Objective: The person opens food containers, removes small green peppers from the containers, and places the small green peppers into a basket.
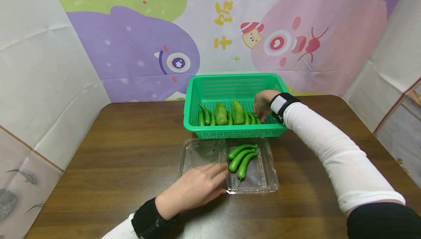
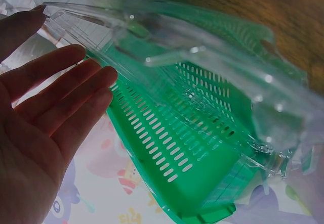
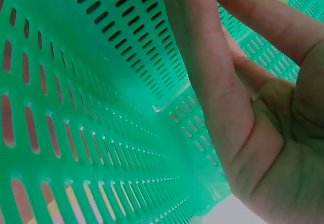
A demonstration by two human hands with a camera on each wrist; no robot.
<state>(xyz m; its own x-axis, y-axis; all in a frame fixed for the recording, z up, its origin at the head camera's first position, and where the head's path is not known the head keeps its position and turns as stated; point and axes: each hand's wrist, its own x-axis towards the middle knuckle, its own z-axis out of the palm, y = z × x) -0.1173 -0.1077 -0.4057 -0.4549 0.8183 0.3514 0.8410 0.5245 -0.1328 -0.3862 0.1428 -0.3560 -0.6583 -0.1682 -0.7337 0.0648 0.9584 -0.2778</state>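
Observation:
In the head view my left hand (image 1: 198, 187) rests with relaxed fingers over the middle fold of an opened clear plastic clamshell box (image 1: 263, 180). Its fingertips (image 2: 109, 76) are right at the plastic in the left wrist view. Three green peppers (image 1: 241, 160) lie side by side in the box's right half. My right hand (image 1: 262, 103) reaches down into a green basket (image 1: 194, 122), fingers bent, fingertips at the rightmost pepper (image 1: 258, 120) of a row. In the right wrist view the hand (image 3: 238, 107) hides its fingertips, so I cannot tell whether they pinch a pepper.
Several more green peppers, slim ones and two thick ones (image 1: 221, 114), line the basket's near side. The basket stands at the back of the brown wooden table (image 1: 131, 151), close to a cartoon-printed cloth (image 1: 210, 41). The box lies directly in front of the basket.

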